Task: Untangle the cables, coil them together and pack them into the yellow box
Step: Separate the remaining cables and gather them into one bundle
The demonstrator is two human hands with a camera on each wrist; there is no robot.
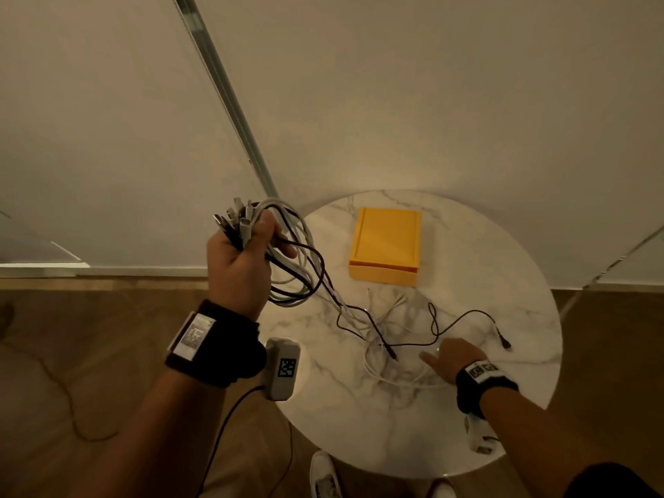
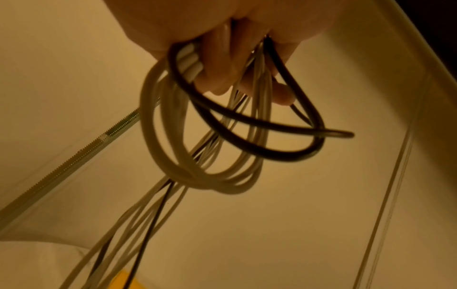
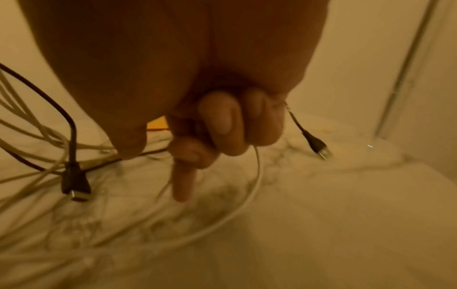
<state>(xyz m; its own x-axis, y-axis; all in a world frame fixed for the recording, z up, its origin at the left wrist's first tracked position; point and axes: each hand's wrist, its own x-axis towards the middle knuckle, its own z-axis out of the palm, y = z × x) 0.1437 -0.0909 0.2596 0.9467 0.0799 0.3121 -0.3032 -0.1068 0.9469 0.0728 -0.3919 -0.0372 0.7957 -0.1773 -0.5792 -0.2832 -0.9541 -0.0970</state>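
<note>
One round marble desk (image 1: 467,407) carries everything here. On its far half lies the yellow box (image 1: 386,246), flat and closed, apart from both hands. The left hand (image 1: 244,260) is raised over the desk's left edge, its fingers (image 2: 217,64) curled tight round a bundle of cables (image 1: 291,267), white and black loops hanging below the fist and plug ends sticking up above it. Several strands run down from that bundle to the loose cables (image 1: 391,339) spread over the desk's middle, just in front of the box. The right hand (image 1: 454,357) hovers low over those loose strands, index finger (image 3: 183,181) stretched out, the other fingers curled in; whether they pinch a thin white strand cannot be told.
</note>
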